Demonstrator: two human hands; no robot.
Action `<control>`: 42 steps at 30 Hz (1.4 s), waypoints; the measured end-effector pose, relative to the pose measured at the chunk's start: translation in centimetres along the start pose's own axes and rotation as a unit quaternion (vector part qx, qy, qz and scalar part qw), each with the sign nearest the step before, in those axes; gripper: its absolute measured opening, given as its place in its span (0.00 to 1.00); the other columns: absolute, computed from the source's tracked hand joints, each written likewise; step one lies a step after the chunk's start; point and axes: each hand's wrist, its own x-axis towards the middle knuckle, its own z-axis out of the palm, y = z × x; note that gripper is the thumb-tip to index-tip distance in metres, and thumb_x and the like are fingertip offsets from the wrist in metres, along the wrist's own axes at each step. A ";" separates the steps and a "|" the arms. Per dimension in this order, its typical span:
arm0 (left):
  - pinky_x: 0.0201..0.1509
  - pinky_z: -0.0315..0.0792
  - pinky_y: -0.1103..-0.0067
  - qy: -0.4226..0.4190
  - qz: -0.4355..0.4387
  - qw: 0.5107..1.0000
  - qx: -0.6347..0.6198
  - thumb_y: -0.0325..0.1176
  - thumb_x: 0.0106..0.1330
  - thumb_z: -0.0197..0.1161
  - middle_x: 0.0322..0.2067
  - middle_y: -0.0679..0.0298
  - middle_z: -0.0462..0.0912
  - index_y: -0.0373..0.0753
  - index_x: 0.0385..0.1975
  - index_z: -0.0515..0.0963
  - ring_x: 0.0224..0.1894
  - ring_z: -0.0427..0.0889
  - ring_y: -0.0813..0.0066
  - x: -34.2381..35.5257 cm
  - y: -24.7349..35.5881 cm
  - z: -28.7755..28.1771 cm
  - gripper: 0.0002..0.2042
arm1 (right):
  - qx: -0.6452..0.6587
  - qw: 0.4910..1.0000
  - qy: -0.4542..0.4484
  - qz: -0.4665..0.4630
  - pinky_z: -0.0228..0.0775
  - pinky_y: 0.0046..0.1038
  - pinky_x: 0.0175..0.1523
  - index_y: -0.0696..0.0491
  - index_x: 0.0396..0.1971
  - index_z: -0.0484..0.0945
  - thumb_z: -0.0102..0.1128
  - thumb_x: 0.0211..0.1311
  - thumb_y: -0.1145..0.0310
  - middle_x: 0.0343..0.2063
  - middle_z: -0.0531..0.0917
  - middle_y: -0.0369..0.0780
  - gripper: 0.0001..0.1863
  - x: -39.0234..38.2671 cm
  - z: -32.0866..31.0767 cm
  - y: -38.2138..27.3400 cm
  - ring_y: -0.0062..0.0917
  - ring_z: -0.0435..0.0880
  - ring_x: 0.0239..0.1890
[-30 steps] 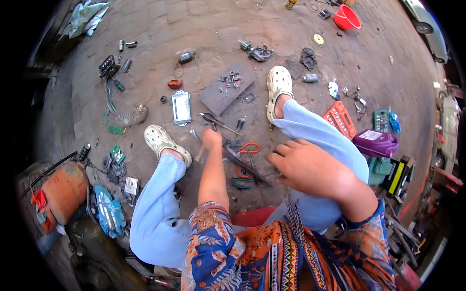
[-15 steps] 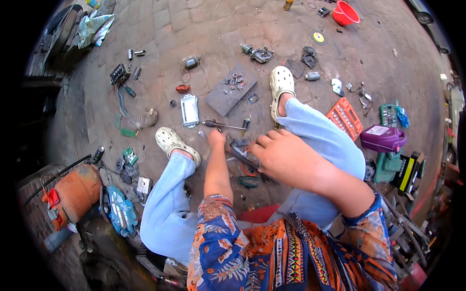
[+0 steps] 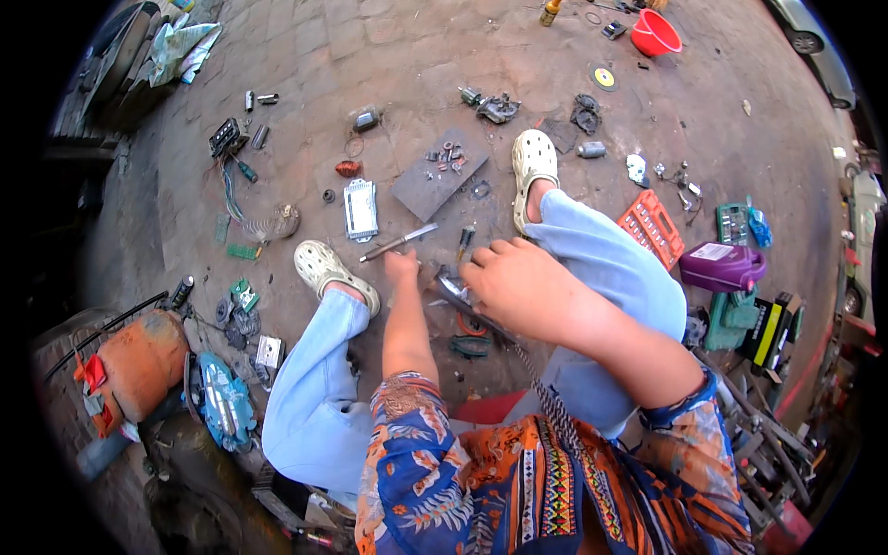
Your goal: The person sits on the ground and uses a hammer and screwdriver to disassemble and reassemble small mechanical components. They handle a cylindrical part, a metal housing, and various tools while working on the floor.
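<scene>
My left hand point(image 3: 401, 265), near the middle between my legs, is closed at a long, slim tool point(image 3: 388, 246) with a pale end, lying slantwise across its fingertips. My right hand point(image 3: 507, 282) is curled over a long dark bar point(image 3: 449, 297); its fingertips and anything in them are hard to make out. Beneath are an orange-handled tool point(image 3: 470, 324) and a green tool point(image 3: 469, 346). A small screwdriver-like tool point(image 3: 465, 240) lies just beyond my hands. A white metal case point(image 3: 361, 210) and a dark plate point(image 3: 421, 190) with small parts lie farther forward.
My clogged feet point(image 3: 324, 266) flank the work area. An orange socket case point(image 3: 650, 229), purple jug point(image 3: 721, 269) and green cases sit right. An orange tank point(image 3: 139, 370), blue bag point(image 3: 225, 402) and scattered parts are left. A red bucket point(image 3: 657, 32) and cars are farther off.
The long tool at my left hand has turned to lie slantwise, pointing up and right. My right hand has moved left and up, its fingers more bent over the dark bar.
</scene>
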 end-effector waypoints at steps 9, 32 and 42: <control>0.22 0.60 0.77 -0.370 -0.202 0.781 -0.460 0.41 0.62 0.49 0.16 0.65 0.68 0.36 0.29 0.74 0.18 0.65 0.74 0.2 1.2 -13.3 0.13 | 0.006 1.000 0.008 -0.006 0.71 0.35 0.44 0.56 0.31 0.78 0.63 0.46 0.63 0.34 0.81 0.45 0.14 1.5 1.0 0.6 0.38 0.81 0.39; 0.37 0.67 0.83 -0.271 0.365 0.770 -0.447 0.26 0.63 0.53 0.40 0.60 0.78 0.31 0.50 0.69 0.36 0.73 0.80 -22.5 10.8 -34.1 0.15 | 0.621 0.715 0.307 -0.095 0.69 0.21 0.43 0.60 0.38 0.78 0.58 0.60 0.70 0.33 0.81 0.36 0.11 1.6 -3.8 -3.2 0.16 0.77 0.35; 0.53 0.69 0.78 -0.123 0.411 0.777 -0.461 0.19 0.55 0.63 0.43 0.59 0.77 0.31 0.46 0.70 0.47 0.77 0.74 -22.1 9.2 -33.6 0.18 | 0.585 0.761 0.253 -0.121 0.72 0.22 0.46 0.60 0.41 0.76 0.60 0.59 0.72 0.37 0.81 0.38 0.12 1.1 -4.4 -5.0 0.18 0.79 0.40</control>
